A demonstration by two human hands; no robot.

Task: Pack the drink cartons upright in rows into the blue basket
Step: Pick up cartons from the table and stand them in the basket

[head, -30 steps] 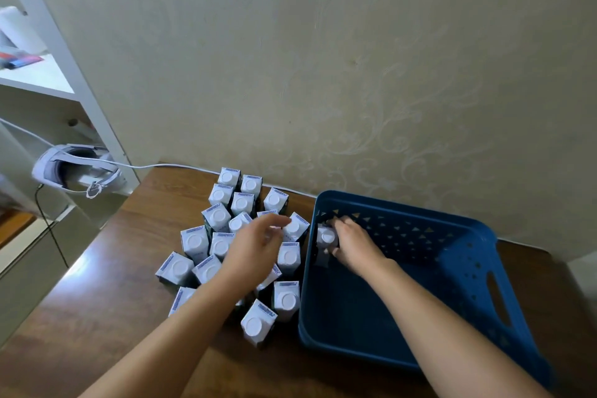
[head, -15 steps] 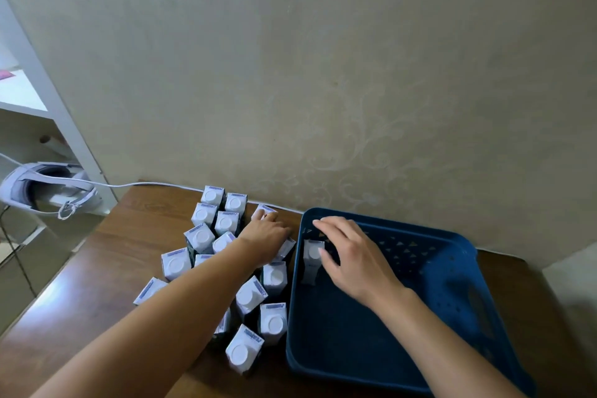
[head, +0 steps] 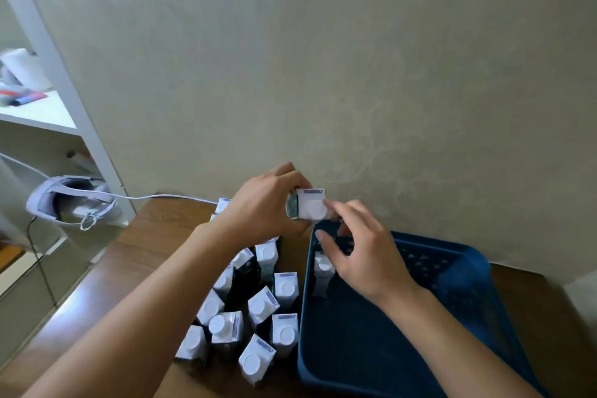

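Head view: the blue basket (head: 420,349) is sitting on the wooden table (head: 135,255) with its far rim close under the patterned wall (head: 323,58) and its left wall just beside the cluster of loose cartons (head: 258,317); most of the basket floor is lying bare, leaving open room to the right of and nearer than the one carton standing inside (head: 323,275), which is resting upright near the far left corner. The left hand (head: 265,210) is gripping a raised carton (head: 310,208) with curled fingers, holding it above the basket's far left corner with its round white cap facing the camera. The right hand (head: 365,255) is hovering over the basket with its fingers loosely bent and spread, one fingertip reaching the right edge of the raised carton; whether it is pinching that carton cannot be told. The standing carton is lying just below and left of the right palm, partly covered by it. The loose cartons are standing and leaning close together on the table, partly hidden by the left forearm. At far left, a white headset (head: 74,203) with a white cable (head: 155,196) is resting beside a white shelf unit (head: 55,68), well apart from both hands.
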